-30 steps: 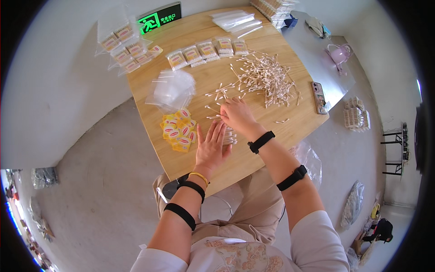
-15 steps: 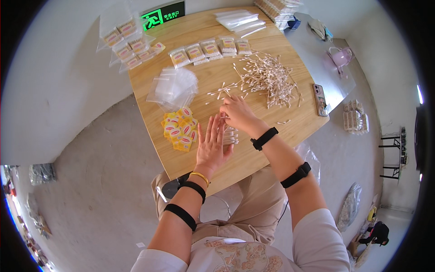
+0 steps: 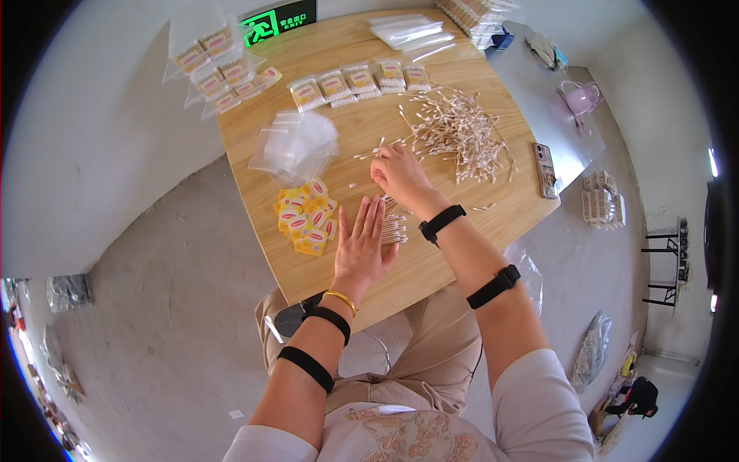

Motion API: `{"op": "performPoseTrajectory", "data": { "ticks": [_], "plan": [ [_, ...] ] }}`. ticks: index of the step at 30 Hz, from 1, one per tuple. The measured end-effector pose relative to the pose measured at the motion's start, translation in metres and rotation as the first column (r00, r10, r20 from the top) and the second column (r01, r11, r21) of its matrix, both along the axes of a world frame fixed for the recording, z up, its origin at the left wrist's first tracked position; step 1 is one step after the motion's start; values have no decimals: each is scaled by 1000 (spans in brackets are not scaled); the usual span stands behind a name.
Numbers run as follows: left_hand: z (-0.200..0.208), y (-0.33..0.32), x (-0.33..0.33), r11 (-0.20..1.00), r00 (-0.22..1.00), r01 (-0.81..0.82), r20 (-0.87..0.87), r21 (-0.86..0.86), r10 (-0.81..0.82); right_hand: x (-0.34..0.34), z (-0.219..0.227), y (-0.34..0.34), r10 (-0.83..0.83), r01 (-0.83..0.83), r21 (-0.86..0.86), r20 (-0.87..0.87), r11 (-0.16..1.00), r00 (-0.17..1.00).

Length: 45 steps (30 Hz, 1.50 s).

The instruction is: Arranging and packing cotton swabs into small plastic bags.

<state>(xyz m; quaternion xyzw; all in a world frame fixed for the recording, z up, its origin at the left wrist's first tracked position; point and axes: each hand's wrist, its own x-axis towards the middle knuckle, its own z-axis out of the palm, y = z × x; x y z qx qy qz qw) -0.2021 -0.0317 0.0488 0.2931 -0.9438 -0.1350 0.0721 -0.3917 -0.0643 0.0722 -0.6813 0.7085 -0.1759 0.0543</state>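
Observation:
My left hand lies flat with its fingers stretched out, partly covering a row of cotton swabs on the table. The swab ends poke out to the right of the palm, side by side. Farther off, my right hand has its fingers curled together beside a few stray swabs at the near left of the loose heap of cotton swabs. Its fingertips are turned down and partly hidden, so whatever they pinch cannot be made out.
Yellow and white printed cards lie left of my left hand, below clear plastic bags. Packed swab bags line the far side. A phone sits at the right edge, and long clear sleeves at the back.
My right hand has moved a little away from my left fingertips, toward the stray swabs. The left hand stays nearly in place over the row.

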Motion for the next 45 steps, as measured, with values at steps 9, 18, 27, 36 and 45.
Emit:
{"op": "performPoseTrajectory", "data": {
  "ticks": [9,18,27,36,45],
  "plan": [
    [2,0,0,1000,1000,0,-20,28,0,-18,6,41,-232,226,54,165,973,959],
    [1,1,-4,1000,1000,11,24,22,-12,-16,-27,84,-211,178,124,354,976,911],
    [-3,-1,-2,1000,1000,-6,3,-4,6,-2,5,29,-402,393,85,194,916,895],
    [-2,-7,10,995,984,32,-175,99,-14,-8,-5,19,-443,450,98,-87,888,892],
    [-1,-5,12,998,975,-10,-223,64,24,-4,-7,8,-3,-4,56,129,998,992]
  ]
}}
